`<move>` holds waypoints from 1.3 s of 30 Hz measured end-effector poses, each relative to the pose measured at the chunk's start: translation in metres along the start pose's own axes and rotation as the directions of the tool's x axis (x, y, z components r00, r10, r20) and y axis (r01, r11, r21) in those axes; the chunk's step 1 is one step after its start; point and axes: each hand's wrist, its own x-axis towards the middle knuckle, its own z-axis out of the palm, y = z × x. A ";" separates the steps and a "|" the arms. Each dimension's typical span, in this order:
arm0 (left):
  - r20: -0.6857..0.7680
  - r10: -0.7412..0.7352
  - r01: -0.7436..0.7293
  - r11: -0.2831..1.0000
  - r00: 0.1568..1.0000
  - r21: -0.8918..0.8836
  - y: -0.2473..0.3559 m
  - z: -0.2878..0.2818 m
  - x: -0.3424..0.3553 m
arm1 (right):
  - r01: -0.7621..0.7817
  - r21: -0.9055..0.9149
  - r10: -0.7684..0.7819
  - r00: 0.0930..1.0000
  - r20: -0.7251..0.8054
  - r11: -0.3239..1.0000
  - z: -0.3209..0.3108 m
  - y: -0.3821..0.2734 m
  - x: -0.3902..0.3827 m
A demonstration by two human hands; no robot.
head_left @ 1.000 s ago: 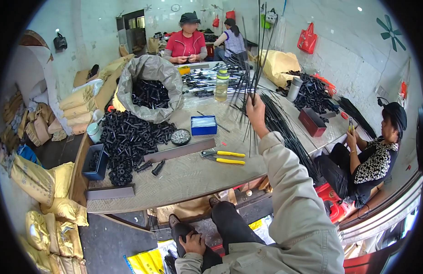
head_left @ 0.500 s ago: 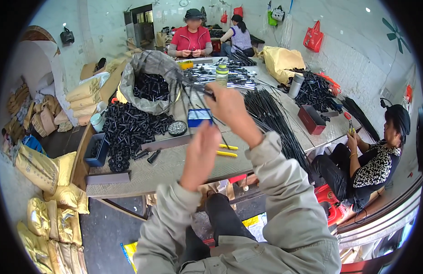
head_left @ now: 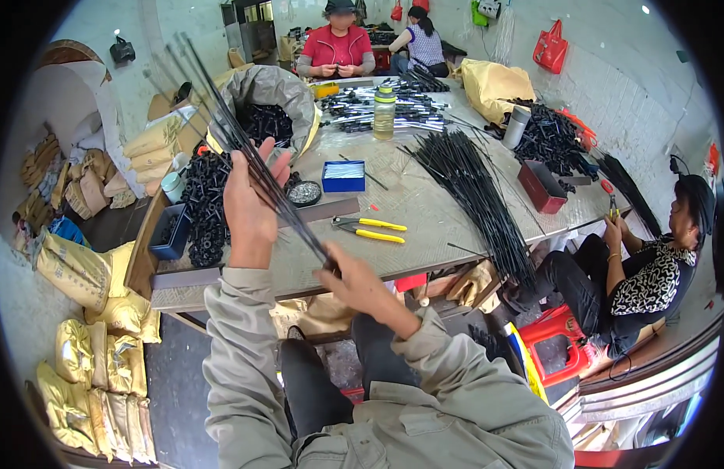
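A loose bunch of thin black rods (head_left: 287, 209) slants up and to the left across the near side of the table, its far ends smeared by motion. My right hand (head_left: 362, 285) is closed around the lower end of the bunch, over the table's front edge. Beside the middle of the rods my left hand (head_left: 251, 207) is raised with its fingers stretched out, and the rods lie across its palm. A larger heap of similar black rods (head_left: 475, 203) rests on the table to the right. Pliers with yellow handles (head_left: 377, 228) lie right of my hands.
A blue box (head_left: 343, 185) of thin pale pins and a round tin (head_left: 305, 205) stand beyond my hands. Black parts (head_left: 205, 211) are piled at left, near an open sack (head_left: 299, 90). A bottle (head_left: 384, 117) stands farther back. A seated co-worker (head_left: 651, 266) is at right.
The rods have swung left and nearer, now slanting across my left hand. My right hand has come down toward the table's front edge; my left has risen and moved left. The pliers are fully uncovered.
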 end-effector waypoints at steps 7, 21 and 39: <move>-0.028 -0.028 0.036 0.949 0.999 0.312 0.010 -0.024 -0.007 | -0.146 0.451 -0.036 0.928 0.372 0.881 0.029 -0.003 -0.032; 0.099 0.023 -0.046 0.972 0.995 0.230 0.016 -0.019 -0.035 | -0.409 -0.736 0.031 0.883 -0.468 0.540 -0.159 0.123 -0.119; 0.023 0.001 -0.013 0.852 1.000 0.523 0.020 -0.022 -0.059 | -0.520 -0.745 -0.118 0.782 -0.612 0.417 -0.144 0.107 -0.001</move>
